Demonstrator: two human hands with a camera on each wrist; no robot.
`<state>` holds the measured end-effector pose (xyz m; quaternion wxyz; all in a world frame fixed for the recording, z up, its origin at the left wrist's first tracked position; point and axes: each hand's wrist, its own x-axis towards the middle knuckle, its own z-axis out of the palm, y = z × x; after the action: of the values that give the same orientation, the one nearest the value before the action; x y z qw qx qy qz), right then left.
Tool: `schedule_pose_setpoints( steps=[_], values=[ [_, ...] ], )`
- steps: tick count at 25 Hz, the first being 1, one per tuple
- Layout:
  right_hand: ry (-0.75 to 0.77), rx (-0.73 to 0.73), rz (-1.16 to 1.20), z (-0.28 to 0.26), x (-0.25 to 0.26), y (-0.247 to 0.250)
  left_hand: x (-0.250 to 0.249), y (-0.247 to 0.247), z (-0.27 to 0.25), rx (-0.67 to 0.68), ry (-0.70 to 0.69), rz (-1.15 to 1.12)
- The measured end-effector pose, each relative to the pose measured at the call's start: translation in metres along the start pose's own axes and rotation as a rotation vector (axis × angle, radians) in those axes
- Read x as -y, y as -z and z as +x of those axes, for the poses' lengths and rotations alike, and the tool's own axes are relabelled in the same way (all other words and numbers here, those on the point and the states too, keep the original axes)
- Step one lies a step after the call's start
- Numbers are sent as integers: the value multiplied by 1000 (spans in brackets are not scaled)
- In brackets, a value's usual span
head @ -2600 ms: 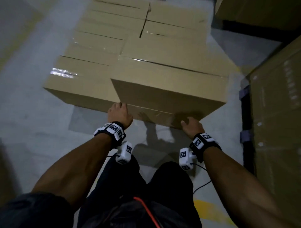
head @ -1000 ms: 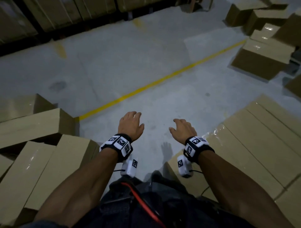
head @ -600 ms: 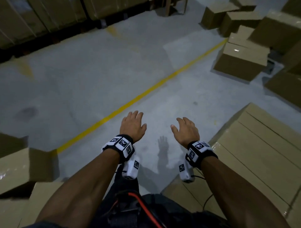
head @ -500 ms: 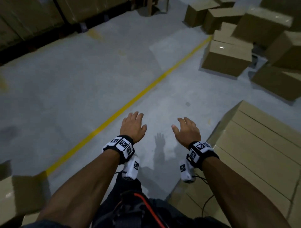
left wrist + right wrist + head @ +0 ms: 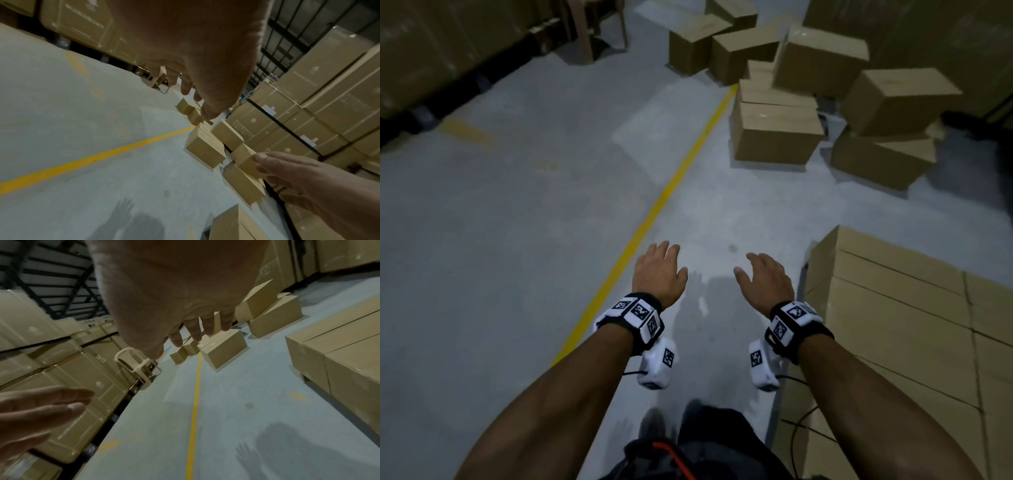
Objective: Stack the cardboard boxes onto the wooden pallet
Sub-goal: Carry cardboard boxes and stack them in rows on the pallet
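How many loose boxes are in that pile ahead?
8, at least: nearest box by the yellow line, flat box on it, tilted box behind; far-left box, rear box, middle box beyond; upper right box on lower right box. More may hide behind.

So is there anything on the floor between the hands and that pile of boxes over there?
Nothing visible blocks the way. Both the left hand and the right hand are empty, and only bare grey floor with a yellow line lies before the loose boxes. The stacked boxes sit off to the right.
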<state>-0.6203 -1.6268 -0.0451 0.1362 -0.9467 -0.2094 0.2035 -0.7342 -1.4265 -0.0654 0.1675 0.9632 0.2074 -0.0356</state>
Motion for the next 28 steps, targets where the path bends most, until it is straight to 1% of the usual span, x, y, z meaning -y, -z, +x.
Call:
schedule_pose_setpoints(
  steps=[2, 5, 8, 11, 13, 16, 18, 20, 25, 28],
  values=[
    [-48, -25, 21, 31, -9, 12, -9, 0, 48, 25, -52, 5],
    [-95, -57, 55, 99, -27, 30, -24, -6, 132, 57, -122, 41],
    [-125, -68, 89, 193, -48, 55, -43, -5, 232, 67, -152, 61],
    [-139, -42, 114, 282, -62, 99, -70, 12, 327, 82, -156, 54],
    [-153, -58, 128, 335, -65, 135, -89, 30, 384, 65, -155, 39],
    [-156, -74, 135, 403, -67, 183, -110, 54, 463, 43, -162, 41],
    [-176, -92, 142, 447, -73, 202, -120, 59, 517, 51, -170, 32],
    [-213, -96, 144, 491, -81, 215, -127, 53, 572, 62, -192, 14],
    [-312, -121, 134, 629, -95, 250, -135, 45, 740, 109, -239, 37],
    [-380, -142, 159, 706, -95, 285, -151, 58, 843, 166, -302, 38]
  ],
)
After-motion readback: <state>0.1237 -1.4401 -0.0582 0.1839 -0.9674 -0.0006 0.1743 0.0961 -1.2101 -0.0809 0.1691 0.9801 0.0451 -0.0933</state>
